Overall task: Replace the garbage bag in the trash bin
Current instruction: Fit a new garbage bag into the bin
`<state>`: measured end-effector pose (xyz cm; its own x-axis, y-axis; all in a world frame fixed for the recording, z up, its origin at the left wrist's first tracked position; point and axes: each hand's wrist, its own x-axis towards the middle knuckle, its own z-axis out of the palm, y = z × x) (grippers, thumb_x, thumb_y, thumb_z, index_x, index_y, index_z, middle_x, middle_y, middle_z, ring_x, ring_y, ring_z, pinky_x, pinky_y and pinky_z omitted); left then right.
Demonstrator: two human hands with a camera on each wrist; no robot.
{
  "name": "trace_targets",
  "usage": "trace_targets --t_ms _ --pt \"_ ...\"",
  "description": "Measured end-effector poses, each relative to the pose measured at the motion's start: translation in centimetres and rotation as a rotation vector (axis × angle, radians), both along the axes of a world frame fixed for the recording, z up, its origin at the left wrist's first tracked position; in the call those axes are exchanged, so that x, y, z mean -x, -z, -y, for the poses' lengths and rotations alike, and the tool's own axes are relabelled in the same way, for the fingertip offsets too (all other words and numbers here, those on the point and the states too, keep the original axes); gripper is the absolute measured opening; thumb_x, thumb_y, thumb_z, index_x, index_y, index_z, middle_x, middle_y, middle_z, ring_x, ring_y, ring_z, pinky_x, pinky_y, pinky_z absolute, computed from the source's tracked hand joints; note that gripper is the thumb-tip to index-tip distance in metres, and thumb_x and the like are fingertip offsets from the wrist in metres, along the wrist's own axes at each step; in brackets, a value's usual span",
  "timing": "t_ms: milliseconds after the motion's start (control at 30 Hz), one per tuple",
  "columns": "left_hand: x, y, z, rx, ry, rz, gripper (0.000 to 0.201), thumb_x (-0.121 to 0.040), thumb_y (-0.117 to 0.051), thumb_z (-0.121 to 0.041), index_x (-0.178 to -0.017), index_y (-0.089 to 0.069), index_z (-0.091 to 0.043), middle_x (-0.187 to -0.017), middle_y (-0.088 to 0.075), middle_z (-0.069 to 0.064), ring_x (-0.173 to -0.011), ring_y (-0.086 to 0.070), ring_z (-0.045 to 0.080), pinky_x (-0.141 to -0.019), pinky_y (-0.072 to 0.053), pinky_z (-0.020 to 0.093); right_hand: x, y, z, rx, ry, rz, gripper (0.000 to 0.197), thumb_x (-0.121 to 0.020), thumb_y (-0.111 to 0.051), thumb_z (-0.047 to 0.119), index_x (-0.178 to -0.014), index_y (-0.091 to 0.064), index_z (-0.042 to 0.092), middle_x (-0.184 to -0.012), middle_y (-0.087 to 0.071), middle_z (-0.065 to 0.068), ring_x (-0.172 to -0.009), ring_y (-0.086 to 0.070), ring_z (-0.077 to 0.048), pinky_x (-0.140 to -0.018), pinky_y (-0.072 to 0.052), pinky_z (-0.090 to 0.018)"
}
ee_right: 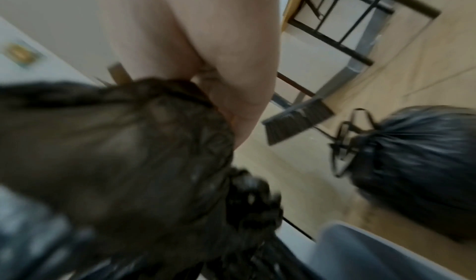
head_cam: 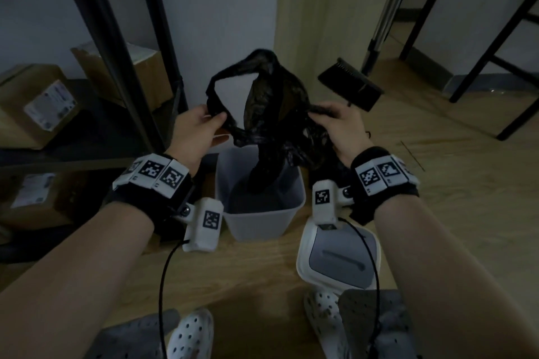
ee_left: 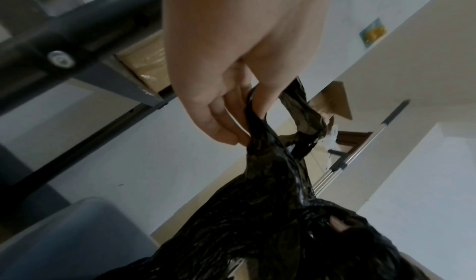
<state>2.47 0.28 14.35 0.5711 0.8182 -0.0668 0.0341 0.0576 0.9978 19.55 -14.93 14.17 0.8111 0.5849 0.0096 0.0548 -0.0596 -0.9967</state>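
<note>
Hanging upright above the bin (head_cam: 259,216), tail dipping inside: bag (head_cam: 262,114). Pinching its mouth at 9 o'clock, left hand (head_cam: 196,131); gripping at 3 o'clock, right hand (head_cam: 344,131), equally near. Lying at 5 o'clock on the floor, lid (head_cam: 338,259).

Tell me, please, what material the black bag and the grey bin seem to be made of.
Black bag: thin plastic film, glossy, judging by the fine crinkles, highlights and partly see-through panel. Grey bin: probably moulded plastic, matte; smooth walls with rounded corners and a slightly translucent look.
</note>
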Motion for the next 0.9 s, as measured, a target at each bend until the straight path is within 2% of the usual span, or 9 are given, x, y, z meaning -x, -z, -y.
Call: trace_targets --t_ms 233,300,367,433,500,600,733,833,900 --pt "0.3 5.1 -1.7 -0.106 0.068 -0.259 0.021 -0.09 -0.057 -0.008 -0.109 -0.059 0.001 -0.102 -0.063 0.018 -0.076 -0.061 0.018 -0.078 -0.056 0.034 -1.5 5.7 0.8 0.331 -0.131 -0.13 0.034 -0.081 -0.063 -0.009 -0.115 -0.061 -0.007 -0.107 -0.063 -0.017 -0.103 -0.059 -0.027 -0.08 -0.051 -0.023" --pt "0.4 6.8 -2.1 -0.133 0.11 -0.333 0.01 -0.088 -0.06 -0.007 -0.098 -0.06 -0.006 -0.103 -0.065 0.023 -0.085 -0.065 0.031 -0.088 -0.054 0.048 -2.2 7.0 0.8 0.458 -0.172 -0.117 0.04 -0.079 -0.065 -0.01 -0.118 -0.058 -0.007 -0.114 -0.061 -0.021 -0.11 -0.058 -0.029 -0.089 -0.051 -0.028" --pt "0.5 8.5 -2.6 -0.142 0.139 -0.415 0.004 -0.086 -0.063 -0.006 -0.085 -0.061 -0.01 -0.1 -0.067 0.024 -0.09 -0.065 0.033 -0.091 -0.052 0.053 -3.2 8.2 0.8 0.551 -0.222 -0.134 0.043 -0.078 -0.065 -0.01 -0.12 -0.056 -0.008 -0.124 -0.058 -0.022 -0.12 -0.053 -0.031 -0.103 -0.044 -0.034" --pt "0.6 10.3 -3.1 -0.164 0.158 -0.487 0.009 -0.084 -0.065 -0.007 -0.076 -0.062 -0.009 -0.097 -0.068 0.029 -0.088 -0.066 0.034 -0.089 -0.052 0.055 -4.2 9.3 1.1 0.653 -0.305 -0.149 0.048 -0.079 -0.067 -0.007 -0.125 -0.054 -0.007 -0.126 -0.055 -0.017 -0.122 -0.051 -0.027 -0.104 -0.041 -0.033" --pt "0.7 11.7 -3.3 -0.244 0.196 -0.579 0.009 -0.084 -0.066 -0.013 -0.081 -0.063 -0.005 -0.092 -0.07 0.027 -0.087 -0.068 0.036 -0.085 -0.054 0.053 -4.9 10.2 1.3 0.814 -0.387 -0.082 0.047 -0.077 -0.071 0.0 -0.122 -0.058 -0.002 -0.12 -0.06 -0.012 -0.113 -0.056 -0.025 -0.098 -0.046 -0.033" --pt "1.2 13.3 -3.2 -0.392 0.225 -0.753 0.012 -0.085 -0.064 -0.021 -0.086 -0.06 -0.01 -0.09 -0.069 0.018 -0.083 -0.067 0.032 -0.079 -0.055 0.04 -5.7 11.7 1.7 1.0 -0.468 -0.057 0.04 -0.078 -0.069 0.003 -0.117 -0.062 -0.001 -0.121 -0.061 -0.025 -0.11 -0.059 -0.038 -0.098 -0.048 -0.048" --pt "2.3 14.8 -3.5 -0.487 0.152 -0.969 0.019 -0.085 -0.058 -0.016 -0.103 -0.059 -0.01 -0.102 -0.067 0.016 -0.092 -0.064 0.034 -0.078 -0.051 0.036 -6.9 12.9 2.2 1.115 -0.45 -0.017 0.033 -0.088 -0.06 0.003 -0.121 -0.06 -0.002 -0.125 -0.057 -0.025 -0.106 -0.057 -0.035 -0.073 -0.047 -0.031" --pt "3.2 15.7 -3.9 -0.462 0.26 -1.131 0.031 -0.083 -0.057 -0.01 -0.114 -0.053 -0.009 -0.114 -0.062 0.016 -0.102 -0.059 0.033 -0.081 -0.048 0.035 -8.0 13.6 2.4 1.108 -0.365 -0.015 0.042 -0.091 -0.052 -0.003 -0.133 -0.05 0.001 -0.136 -0.05 -0.016 -0.119 -0.05 -0.034 -0.087 -0.044 -0.031" --pt "3.4 16.0 -4.0 -0.355 0.373 -1.075 0.054 -0.077 -0.062 -0.009 -0.126 -0.041 -0.015 -0.122 -0.057 0.011 -0.108 -0.056 0.028 -0.09 -0.049 0.036 -8.1 13.4 2.3 1.148 -0.418 -0.048 0.053 -0.087 -0.058 -0.004 -0.138 -0.044 0.006 -0.141 -0.045 -0.013 -0.127 -0.044 -0.034 -0.101 -0.042 -0.035"
